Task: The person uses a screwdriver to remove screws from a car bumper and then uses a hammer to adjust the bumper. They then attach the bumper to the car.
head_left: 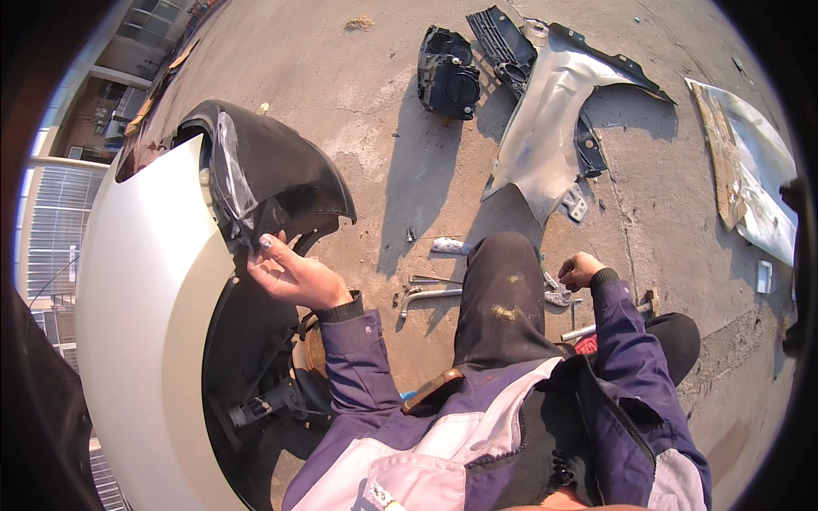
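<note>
My left hand [298, 277] is raised to the corner where a black bumper [290, 157] meets a white car fender [136, 298]. Its thumb and fingers are bent together at the bumper's lower edge; what they pinch, if anything, is hidden. Clear plastic film or tape [233, 162] runs down the bumper's side. Beside my knee, my right hand [581, 270] hangs low with curled fingers, close to small metal parts [558, 298] on the ground. Whether it holds something small cannot be made out.
Below the fender lies the open wheel well with a brake disc [313, 353]. On the concrete ahead are a headlight [449, 75], a removed silver fender [545, 119] and a black grille piece [503, 43]. A bent wrench bar [430, 294] lies before my knee; a white panel [750, 162] is far right.
</note>
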The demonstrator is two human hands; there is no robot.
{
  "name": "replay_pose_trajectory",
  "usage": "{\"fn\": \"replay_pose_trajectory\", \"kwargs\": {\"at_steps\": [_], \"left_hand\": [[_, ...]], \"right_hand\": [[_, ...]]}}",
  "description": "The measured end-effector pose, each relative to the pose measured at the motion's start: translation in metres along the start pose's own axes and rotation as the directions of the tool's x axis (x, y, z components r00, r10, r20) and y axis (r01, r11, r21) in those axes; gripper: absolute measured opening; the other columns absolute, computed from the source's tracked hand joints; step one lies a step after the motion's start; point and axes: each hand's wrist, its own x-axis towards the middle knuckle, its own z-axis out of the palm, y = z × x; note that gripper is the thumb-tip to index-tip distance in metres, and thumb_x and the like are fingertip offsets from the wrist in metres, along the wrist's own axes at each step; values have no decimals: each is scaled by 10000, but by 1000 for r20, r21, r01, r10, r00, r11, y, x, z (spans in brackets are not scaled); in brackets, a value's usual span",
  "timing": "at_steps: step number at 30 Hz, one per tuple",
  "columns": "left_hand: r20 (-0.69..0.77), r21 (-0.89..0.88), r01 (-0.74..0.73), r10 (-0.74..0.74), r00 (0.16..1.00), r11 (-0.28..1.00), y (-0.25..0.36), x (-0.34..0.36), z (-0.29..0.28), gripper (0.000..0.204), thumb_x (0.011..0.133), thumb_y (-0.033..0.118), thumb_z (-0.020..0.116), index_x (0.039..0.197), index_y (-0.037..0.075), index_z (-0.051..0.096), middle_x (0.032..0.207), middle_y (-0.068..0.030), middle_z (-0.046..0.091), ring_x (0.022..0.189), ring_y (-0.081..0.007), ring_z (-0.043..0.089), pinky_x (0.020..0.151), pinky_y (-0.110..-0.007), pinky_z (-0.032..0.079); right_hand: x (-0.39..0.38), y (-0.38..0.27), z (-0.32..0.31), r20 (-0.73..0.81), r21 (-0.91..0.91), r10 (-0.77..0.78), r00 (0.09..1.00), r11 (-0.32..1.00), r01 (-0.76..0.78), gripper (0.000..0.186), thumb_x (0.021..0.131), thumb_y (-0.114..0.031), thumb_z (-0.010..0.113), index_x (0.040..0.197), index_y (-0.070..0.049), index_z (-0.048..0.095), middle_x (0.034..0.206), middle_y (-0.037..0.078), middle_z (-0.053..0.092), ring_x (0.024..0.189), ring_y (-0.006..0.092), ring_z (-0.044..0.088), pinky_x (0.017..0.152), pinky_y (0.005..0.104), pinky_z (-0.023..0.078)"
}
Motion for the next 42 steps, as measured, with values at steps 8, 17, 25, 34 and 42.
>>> {"fn": "replay_pose_trajectory", "kwargs": {"at_steps": [8,17,25,34,42], "left_hand": [[71,108,-6,-2,997,994,6,11,3,516,1171,371,592,1017,-121,594,848,-178,683,686,-232,741,605,-276,650],[57,116,101,-108,993,988,11,27,10,649,1173,429,534,1281,-204,633,932,-263,722,703,-279,765,618,-309,685],[108,48,229,-233,966,972,22,26,12,591,1159,380,502,1490,-108,555,1333,-261,633,1010,-310,729,779,-378,694],[93,23,320,-320,943,947,33,19,18,537,1166,375,487,1536,-8,545,1448,-159,601,1190,-260,684,816,-360,650],[-19,79,360,-360,933,930,36,16,21,548,1160,397,525,1537,0,547,1456,-161,589,1067,-254,725,768,-352,652]], "right_hand": [[-56,-140,-41,-265,-36,-407,874,910,412,183,928,-37,763,1084,58,771,862,103,783,735,160,748,689,323,624],[-89,-339,-3,-253,42,-813,525,533,845,221,1030,-114,782,1195,33,772,988,79,789,837,131,755,811,295,650],[-77,-454,47,-192,377,-907,374,284,882,223,1036,-156,794,1166,25,810,944,78,792,815,125,727,767,295,624],[-56,-586,127,-16,330,-978,206,189,925,256,928,-124,808,1131,30,830,912,138,824,817,180,796,799,328,641],[-28,-640,169,15,179,-1000,20,23,984,207,862,-211,825,1010,-76,875,957,175,824,926,346,805,905,424,631]]}}
